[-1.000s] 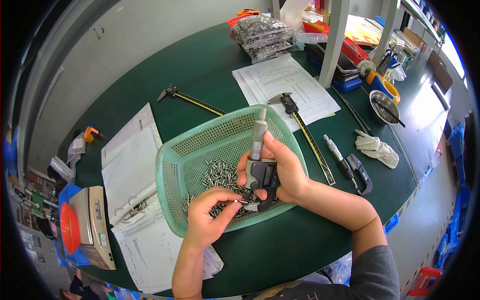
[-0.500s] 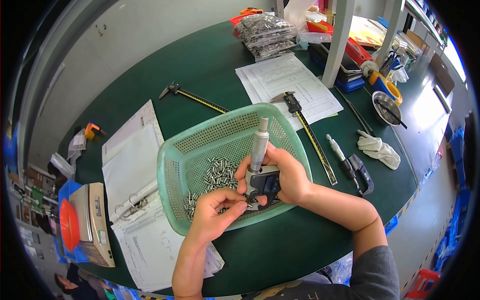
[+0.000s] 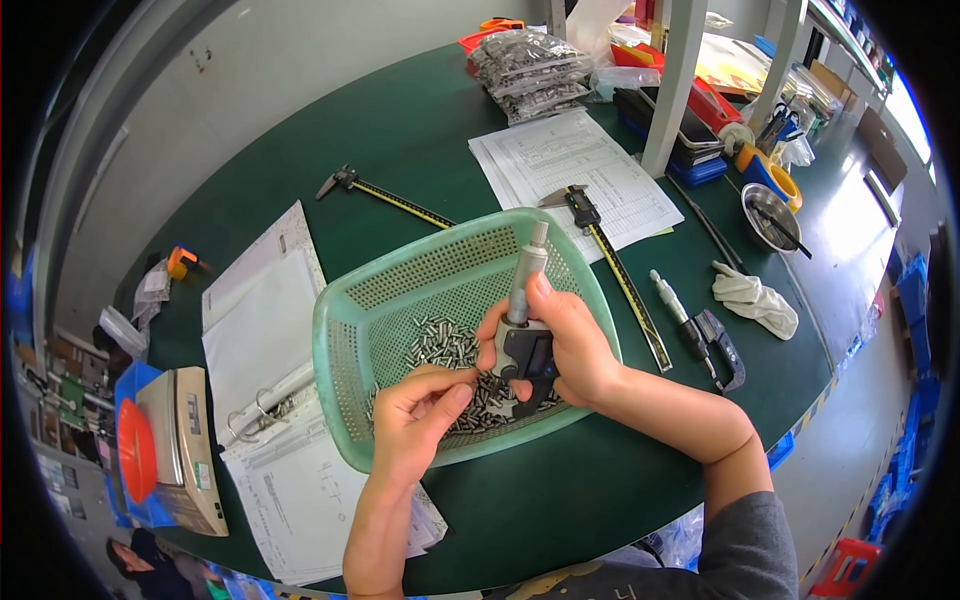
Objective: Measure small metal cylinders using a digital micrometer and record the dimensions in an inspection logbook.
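My right hand (image 3: 575,350) is wrapped round a digital micrometer (image 3: 527,285), its silver barrel pointing up and its dark display body below. The thumb lies against the barrel. To its left, my left hand (image 3: 422,408) is closed in a pinch, thumb against forefinger, close to the micrometer's frame but apart from it. Whatever sits between those fingertips is too small to make out. Both hands are over a light green perforated plastic basket (image 3: 340,330). Many small silver metal pins (image 3: 440,342) lie loose on its bottom, partly hidden by my hands.
Two calipers (image 3: 390,199) (image 3: 625,275) and a second micrometer (image 3: 700,335) lie around the basket. A white glove (image 3: 757,300) and a metal bowl (image 3: 770,225) are at right. Papers (image 3: 575,165) and bagged parts (image 3: 530,70) lie behind; a binder (image 3: 260,330) and a scale (image 3: 180,440) stand left.
My left hand has drawn slightly left, away from the micrometer's jaws. The micrometer has tilted a little to the right, and my right thumb has moved up onto its barrel.
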Action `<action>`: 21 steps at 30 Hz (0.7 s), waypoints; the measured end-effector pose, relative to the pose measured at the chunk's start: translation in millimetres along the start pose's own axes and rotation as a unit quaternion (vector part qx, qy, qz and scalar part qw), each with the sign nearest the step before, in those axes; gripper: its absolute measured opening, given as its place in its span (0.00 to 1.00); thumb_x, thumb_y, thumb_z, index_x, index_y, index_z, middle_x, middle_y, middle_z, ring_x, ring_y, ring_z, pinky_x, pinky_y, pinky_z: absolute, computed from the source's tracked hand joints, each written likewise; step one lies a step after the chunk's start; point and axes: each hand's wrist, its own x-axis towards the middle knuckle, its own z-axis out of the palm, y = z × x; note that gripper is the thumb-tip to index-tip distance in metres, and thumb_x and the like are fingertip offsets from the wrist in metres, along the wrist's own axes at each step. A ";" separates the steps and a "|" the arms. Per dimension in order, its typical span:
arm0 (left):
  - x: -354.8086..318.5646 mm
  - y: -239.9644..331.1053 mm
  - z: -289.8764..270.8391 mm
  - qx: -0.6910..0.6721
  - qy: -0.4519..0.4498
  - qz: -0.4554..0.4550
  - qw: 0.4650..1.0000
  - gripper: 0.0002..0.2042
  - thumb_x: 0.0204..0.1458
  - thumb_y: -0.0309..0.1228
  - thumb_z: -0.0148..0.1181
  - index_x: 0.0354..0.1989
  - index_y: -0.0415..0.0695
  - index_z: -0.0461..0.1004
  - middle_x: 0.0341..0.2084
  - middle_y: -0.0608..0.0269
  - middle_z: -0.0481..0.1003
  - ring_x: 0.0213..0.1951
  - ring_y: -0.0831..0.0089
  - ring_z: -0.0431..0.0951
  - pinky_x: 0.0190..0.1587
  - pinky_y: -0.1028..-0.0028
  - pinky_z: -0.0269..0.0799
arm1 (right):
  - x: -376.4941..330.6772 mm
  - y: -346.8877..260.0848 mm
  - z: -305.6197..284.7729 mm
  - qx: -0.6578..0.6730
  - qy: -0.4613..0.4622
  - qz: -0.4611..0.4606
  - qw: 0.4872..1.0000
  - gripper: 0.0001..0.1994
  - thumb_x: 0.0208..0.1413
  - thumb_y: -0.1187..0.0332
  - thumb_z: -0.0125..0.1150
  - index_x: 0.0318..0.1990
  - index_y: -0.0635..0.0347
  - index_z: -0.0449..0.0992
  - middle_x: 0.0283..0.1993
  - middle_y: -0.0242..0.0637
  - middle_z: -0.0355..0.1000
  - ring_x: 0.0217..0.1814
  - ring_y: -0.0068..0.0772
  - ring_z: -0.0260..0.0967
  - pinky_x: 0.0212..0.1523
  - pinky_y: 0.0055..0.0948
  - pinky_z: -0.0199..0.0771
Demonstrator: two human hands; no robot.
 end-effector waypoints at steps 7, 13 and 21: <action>-1.6 3.0 9.2 -0.095 0.024 -0.033 0.995 0.08 0.45 0.18 0.56 0.35 0.31 0.71 0.32 0.54 0.74 0.32 0.77 0.73 0.36 0.83 0.68 | 2.1 -3.1 -0.3 0.053 0.024 0.050 0.997 0.32 0.56 0.43 0.23 0.33 0.65 0.68 0.24 0.41 0.68 0.14 0.27 0.60 0.15 0.22 0.62; -3.3 -1.7 6.9 -0.069 -0.024 -0.020 0.997 0.08 0.45 0.18 0.55 0.35 0.31 0.71 0.31 0.56 0.74 0.32 0.78 0.73 0.36 0.82 0.69 | 1.4 -3.9 -1.8 0.079 0.011 0.064 0.995 0.32 0.53 0.41 0.27 0.33 0.64 0.68 0.25 0.41 0.69 0.15 0.26 0.61 0.16 0.22 0.63; -3.9 -2.9 7.4 -0.073 -0.023 -0.008 0.997 0.07 0.46 0.19 0.56 0.35 0.31 0.71 0.31 0.56 0.74 0.32 0.78 0.73 0.36 0.82 0.69 | 1.0 -3.4 -2.5 0.090 0.019 0.073 0.993 0.32 0.51 0.40 0.28 0.33 0.64 0.68 0.25 0.44 0.69 0.19 0.28 0.65 0.14 0.21 0.63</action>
